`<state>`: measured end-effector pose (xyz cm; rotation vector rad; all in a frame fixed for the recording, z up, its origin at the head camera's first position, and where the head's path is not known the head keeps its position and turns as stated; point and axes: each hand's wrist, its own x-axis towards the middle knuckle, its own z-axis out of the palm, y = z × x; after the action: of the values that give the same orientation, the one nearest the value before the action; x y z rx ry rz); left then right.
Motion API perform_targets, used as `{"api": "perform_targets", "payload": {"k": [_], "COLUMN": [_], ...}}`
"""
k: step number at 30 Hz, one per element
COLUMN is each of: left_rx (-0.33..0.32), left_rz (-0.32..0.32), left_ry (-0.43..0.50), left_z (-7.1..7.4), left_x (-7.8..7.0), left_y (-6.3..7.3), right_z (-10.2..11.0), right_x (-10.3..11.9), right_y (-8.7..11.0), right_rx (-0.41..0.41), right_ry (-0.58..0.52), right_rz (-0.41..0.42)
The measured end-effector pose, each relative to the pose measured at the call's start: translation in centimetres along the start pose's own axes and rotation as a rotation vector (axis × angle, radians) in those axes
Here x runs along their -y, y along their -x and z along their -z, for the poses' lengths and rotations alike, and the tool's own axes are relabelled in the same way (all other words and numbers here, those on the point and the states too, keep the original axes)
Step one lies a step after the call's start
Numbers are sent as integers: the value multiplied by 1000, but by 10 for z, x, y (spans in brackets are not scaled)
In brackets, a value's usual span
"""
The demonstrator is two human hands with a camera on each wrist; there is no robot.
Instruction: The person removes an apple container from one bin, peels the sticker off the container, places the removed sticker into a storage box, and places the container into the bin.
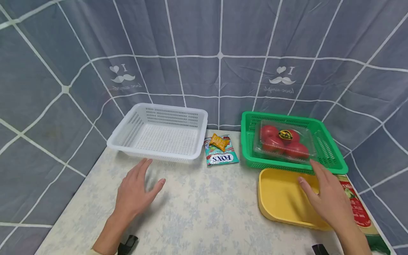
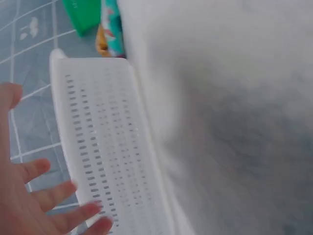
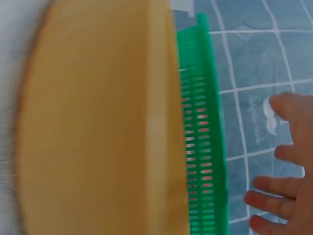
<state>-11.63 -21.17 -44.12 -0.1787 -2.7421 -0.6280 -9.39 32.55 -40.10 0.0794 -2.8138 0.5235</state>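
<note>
Right fingers (image 1: pixel 321 173) apart above yellow tray (image 1: pixel 278 198)

Table (image 1: pixel 204 209): pale, mottled grey-blue
White basket (image 1: pixel 162 138): at the back left
Green basket (image 1: pixel 328 148): at the back right
Bag (image 1: pixel 220 158): blue-green, flat, between the two baskets
Yellow tray (image 1: pixel 280 198): just in front of the green basket
Packet (image 1: pixel 358 212): red, by the right edge

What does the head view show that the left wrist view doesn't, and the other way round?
Only the head view shows the yellow tray, boxed tomatoes, red-printed package and right grip.
Only the left wrist view shows the slotted near side of the white basket face-on.
Both show that basket, the left grip, teal packet, orange packet, green basket (cropped in the latter), tabletop and curtain.
</note>
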Motion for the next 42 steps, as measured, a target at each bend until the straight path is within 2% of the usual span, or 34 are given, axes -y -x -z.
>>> {"api": "perform_targets", "payload": {"k": [3, 6, 8, 10, 18, 28, 31, 33, 38, 40, 42], "left_rx": [51, 107, 127, 135, 216, 305, 324, 341, 380, 385, 386], "left_rz": [51, 66, 63, 54, 69, 70, 45, 32, -11, -31, -43], "left_ry": [206, 409, 497, 544, 612, 692, 701, 717, 743, 743, 752], "left_z": [3, 4, 4, 2, -15, -35, -42, -38, -46, -57, -62], "left_x": [-6, -10, -13, -15, -34, -56, -62, -72, -83, -82, -87], "left_y": [-1, -3, -4, -5, -9, -9, -8, -8, -17, -21, -25], "right_z": [11, 19, 22, 24, 27, 25, 26, 25, 25, 25, 25], "right_x": [-6, -13, -19, -25, -45, -53, -55, -57, -58, -58, -58], "right_y": [-6, -13, -17, -22, -43, -56, -58, -60, -67, -71, -75], "right_rx": [-12, 21, 49, 70, 81, 112, 125, 130, 143, 153, 165], "right_ry": [-97, -186, -236, -261, -299, -321, -331, -336, -340, -341, -334], "right_rz": [-61, -105, -140, -169, -212, -247, -247, -247, -243, -240, -243]}}
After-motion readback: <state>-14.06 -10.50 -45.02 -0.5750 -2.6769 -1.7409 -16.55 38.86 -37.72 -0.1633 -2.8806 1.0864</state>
